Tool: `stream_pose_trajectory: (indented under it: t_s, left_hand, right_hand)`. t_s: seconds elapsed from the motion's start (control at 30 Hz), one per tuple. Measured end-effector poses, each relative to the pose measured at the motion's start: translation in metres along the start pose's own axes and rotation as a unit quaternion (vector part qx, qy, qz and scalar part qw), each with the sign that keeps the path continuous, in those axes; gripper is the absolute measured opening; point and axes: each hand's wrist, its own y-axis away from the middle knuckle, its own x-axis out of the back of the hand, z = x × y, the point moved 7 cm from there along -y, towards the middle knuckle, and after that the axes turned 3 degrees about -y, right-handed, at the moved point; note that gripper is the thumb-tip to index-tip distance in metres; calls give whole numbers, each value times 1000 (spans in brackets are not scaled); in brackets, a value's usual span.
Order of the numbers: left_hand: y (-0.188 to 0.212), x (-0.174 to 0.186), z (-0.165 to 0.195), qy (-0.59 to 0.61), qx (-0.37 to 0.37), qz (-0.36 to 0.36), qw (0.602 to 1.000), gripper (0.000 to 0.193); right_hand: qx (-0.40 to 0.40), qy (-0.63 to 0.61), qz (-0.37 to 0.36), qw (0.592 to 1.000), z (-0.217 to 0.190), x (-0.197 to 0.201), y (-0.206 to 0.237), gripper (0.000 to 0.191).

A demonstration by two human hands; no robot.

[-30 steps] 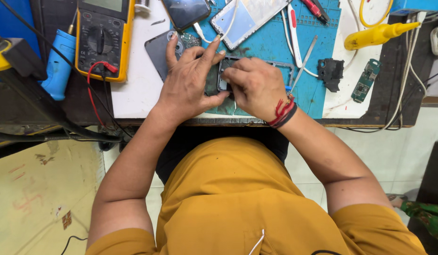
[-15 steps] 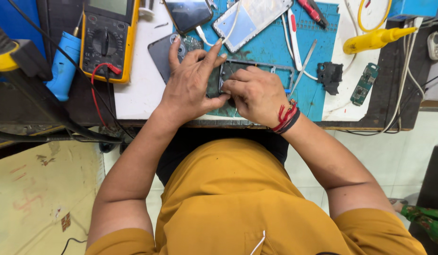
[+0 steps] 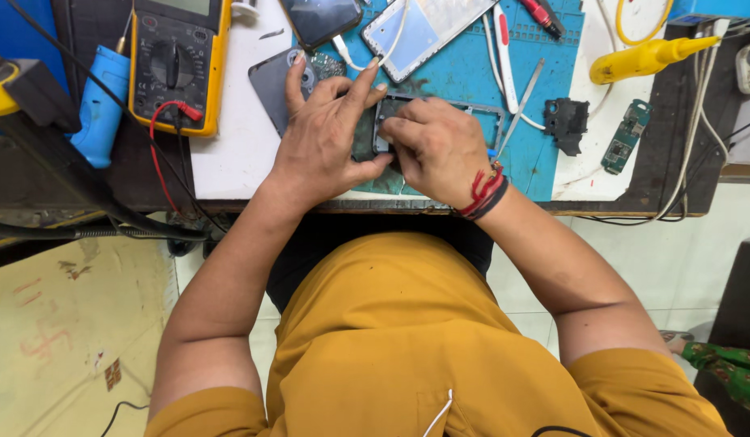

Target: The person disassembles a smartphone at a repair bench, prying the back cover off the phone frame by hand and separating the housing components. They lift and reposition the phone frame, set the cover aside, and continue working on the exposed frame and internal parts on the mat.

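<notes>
Nearest the camera, a mustard-yellow shirt (image 3: 407, 340) is seen, with both forearms stretched out to the table (image 3: 229, 162). At the table's near edge, an opened phone frame (image 3: 472, 117) is lain flat on a blue work mat (image 3: 537, 89). The frame's left end is pinned under the left hand (image 3: 322, 137), whose fingers are spread out flat rather than closed. The right hand (image 3: 440, 146), with red and black threads tied at its wrist, is pressed on the frame just beside the left one; its fingers are curled down onto the dark part, but whether anything is pinched between them cannot be told. To the right, a small black part (image 3: 567, 123) and a green circuit board (image 3: 624, 136) are laid. Farther off, a yellow multimeter (image 3: 174, 57) is placed at far left, 2 phones (image 3: 423, 28) beyond the hands, and a yellow tool (image 3: 642, 58) at far right.
</notes>
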Motion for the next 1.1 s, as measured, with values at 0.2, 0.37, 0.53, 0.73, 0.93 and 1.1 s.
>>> stream_pose_trajectory:
  t_s: [0.2,0.37,0.53,0.73,0.93,1.1]
  left_hand:
    - [0,1,0,7,-10,9,1000,120]
    - [0,0,0,4,0,2,1000,119]
    - [0,0,1,7,-3,-2,1000,117]
    - [-1,1,0,9,-4,5,1000,120]
    - [1,0,-1,8,4,-2,1000,118]
    - [0,1,0,12,-1,1,1000,117]
  right_hand:
    - [-17,-9,17,1000,2,1,1,20]
    - [-5,-25,-11,1000,-1,-3,1,18]
    - [-35,-17,13,999,3,0,2,14]
    - [-8,-37,-2,999,0,-4,3,17]
    - [-15,-30,-14,999,1,-4,3,19]
    - [-37,-18,10,999,3,-1,3,17]
